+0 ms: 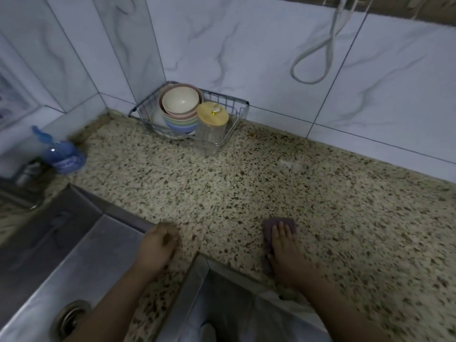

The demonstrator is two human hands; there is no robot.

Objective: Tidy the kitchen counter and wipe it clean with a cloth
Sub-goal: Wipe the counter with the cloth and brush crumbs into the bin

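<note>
Flat, straight fingers of the right hand (283,253) press a purple cloth (278,224) onto the speckled stone counter (222,183), near its front edge; the cloth shows beyond the fingertips and along the thumb side. Left hand (158,245) rests on the counter beside the steel sink (74,243), fingers curled under and holding nothing that can be seen. At the back corner, against the marble-look wall tiles (271,45), a wire basket (237,112) holds a stack of pastel bowls (181,107) and 1 clear jar with a wooden lid (212,117). Left of it, by the sink, stands a blue spray bottle (61,154). A looped white cord (318,58) hangs on the wall.
</note>
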